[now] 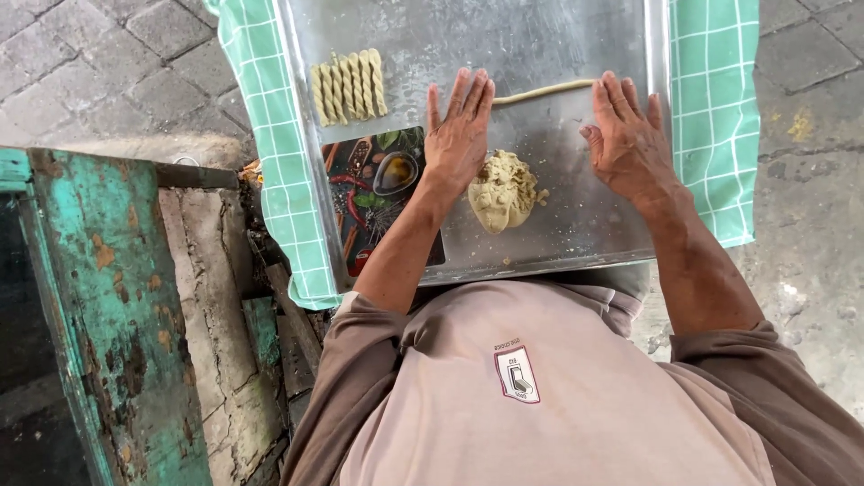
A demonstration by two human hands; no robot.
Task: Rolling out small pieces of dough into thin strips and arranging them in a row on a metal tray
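Note:
My left hand lies flat, fingers spread, on a thin rope of pale dough that stretches across a metal tray. My right hand presses flat on the rope's other end. Only the middle stretch of the rope shows between the two hands. A lump of beige dough sits on the tray between my wrists. Several twisted dough sticks lie in a row at the tray's left side.
A dark mat printed with spices and herbs lies on the tray's near-left corner. A green checked cloth is under the tray. A worn teal wooden frame stands at the left, on paved ground.

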